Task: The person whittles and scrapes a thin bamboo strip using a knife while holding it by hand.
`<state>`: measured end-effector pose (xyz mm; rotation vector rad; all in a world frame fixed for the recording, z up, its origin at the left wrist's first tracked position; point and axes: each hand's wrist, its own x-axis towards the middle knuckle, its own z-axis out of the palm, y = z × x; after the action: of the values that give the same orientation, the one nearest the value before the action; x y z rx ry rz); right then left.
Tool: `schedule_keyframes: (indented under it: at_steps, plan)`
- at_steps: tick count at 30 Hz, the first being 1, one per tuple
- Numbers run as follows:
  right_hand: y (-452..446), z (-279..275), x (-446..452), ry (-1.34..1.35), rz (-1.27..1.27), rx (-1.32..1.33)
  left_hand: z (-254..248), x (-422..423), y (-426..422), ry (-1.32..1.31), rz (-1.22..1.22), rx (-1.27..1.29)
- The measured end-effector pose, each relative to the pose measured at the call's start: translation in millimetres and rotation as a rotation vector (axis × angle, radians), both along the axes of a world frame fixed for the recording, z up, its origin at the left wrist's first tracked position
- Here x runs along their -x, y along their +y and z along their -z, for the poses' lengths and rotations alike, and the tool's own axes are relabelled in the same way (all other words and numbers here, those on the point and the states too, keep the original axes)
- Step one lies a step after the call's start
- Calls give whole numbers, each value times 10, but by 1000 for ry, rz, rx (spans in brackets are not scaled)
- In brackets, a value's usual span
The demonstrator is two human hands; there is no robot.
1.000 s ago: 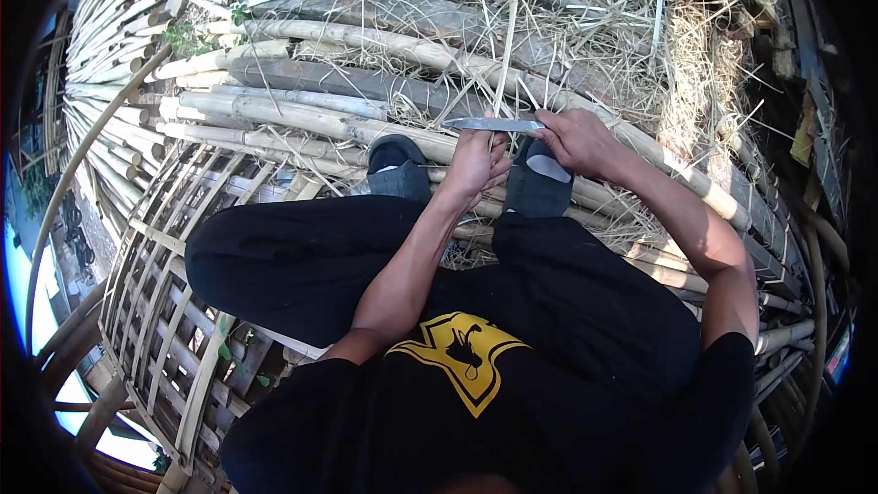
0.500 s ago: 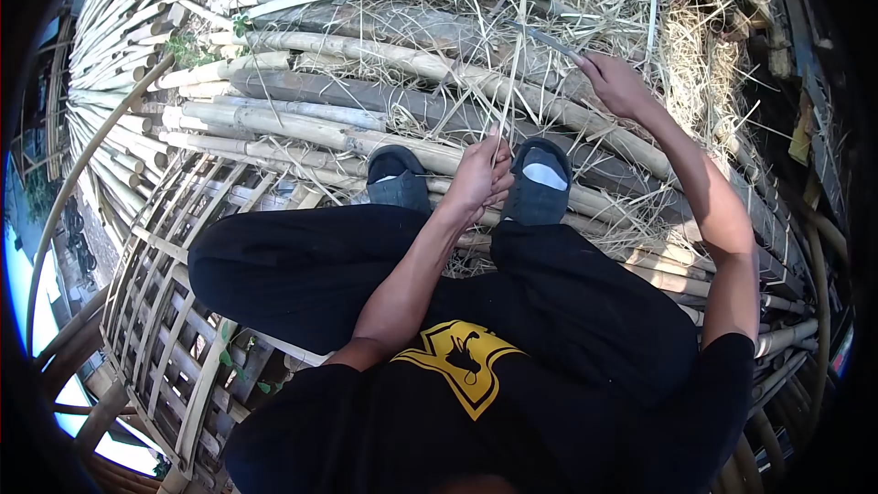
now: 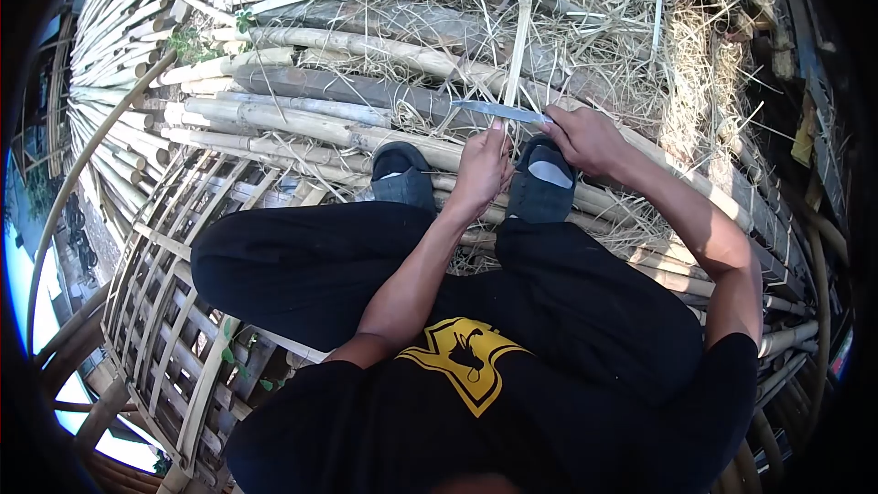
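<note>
My left hand (image 3: 482, 167) is closed round the lower part of a long, thin bamboo strip (image 3: 522, 37), which runs up and away from me. My right hand (image 3: 585, 139) grips the handle of a knife (image 3: 503, 112). The knife's blade points left and lies across the strip, just above my left thumb. Both hands are in front of my feet, close to each other.
Bamboo poles (image 3: 412, 57) and scattered shavings (image 3: 604, 37) lie beyond my feet. A woven bamboo lattice (image 3: 174, 311) is at the left, beside a curved rod (image 3: 80, 160). Dark sandals (image 3: 541, 190) are on my feet. More poles (image 3: 786, 338) lie at the right.
My right hand with the knife swung out to the upper right, then came back to the strip by my left hand. The strip's visible face now looks wider.
</note>
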<state>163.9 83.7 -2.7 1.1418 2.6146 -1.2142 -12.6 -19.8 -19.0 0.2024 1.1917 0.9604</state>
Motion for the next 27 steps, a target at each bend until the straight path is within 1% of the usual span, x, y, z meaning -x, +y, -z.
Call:
schedule_keyframes:
  at_steps: [1,3,5,6,7,8,9,10,12,13,14,15,16,18,19,21,22,24,25,27]
  plan:
    - [6,0,7,-10,-9,-43,1,-1,2,-1,-2,0]
    - [23,14,9,-24,-19,-85,-3,-11,-5,104,-15,-4]
    - [113,71,15,-144,67,-165,-20,-6,-28,93,-28,14]
    - [256,131,-51,-144,70,-164,-31,-1,-57,87,-40,38]
    - [476,214,-192,-160,126,-187,-18,-24,-92,88,-40,39]
    - [605,248,-289,-173,182,-211,14,-52,-122,160,4,-4]
    - [641,206,-314,-165,185,-214,7,-42,-104,236,50,-52]
    - [674,160,-339,-159,195,-204,3,-15,-64,243,50,-56]
    - [602,115,-334,-162,206,-182,-7,-17,-20,329,107,-40]
    - [534,108,-288,-137,226,-116,79,-22,-31,425,118,-87]
    - [458,93,-225,-108,244,-51,110,-22,-27,423,117,-83]
    - [304,-5,-167,-65,131,-176,111,-9,-21,464,124,-93]
    - [177,-37,-121,-64,129,-174,113,3,-13,505,132,-105]
    - [4,-27,-76,-16,-7,-9,135,5,-14,505,110,-116]
    - [-16,-5,-73,-16,-4,-10,127,5,-29,508,117,-118]
    - [-53,35,-64,44,-41,-98,142,-6,-67,511,125,-121]
    - [-51,76,-66,43,-41,-100,197,-30,-87,467,92,-156]
    - [50,169,-119,-45,20,-185,257,-62,-118,421,58,-198]
    - [224,229,-180,-60,165,-202,261,-69,-165,390,91,-149]
    - [734,295,-458,-194,175,-340,152,-112,-218,330,148,-49]
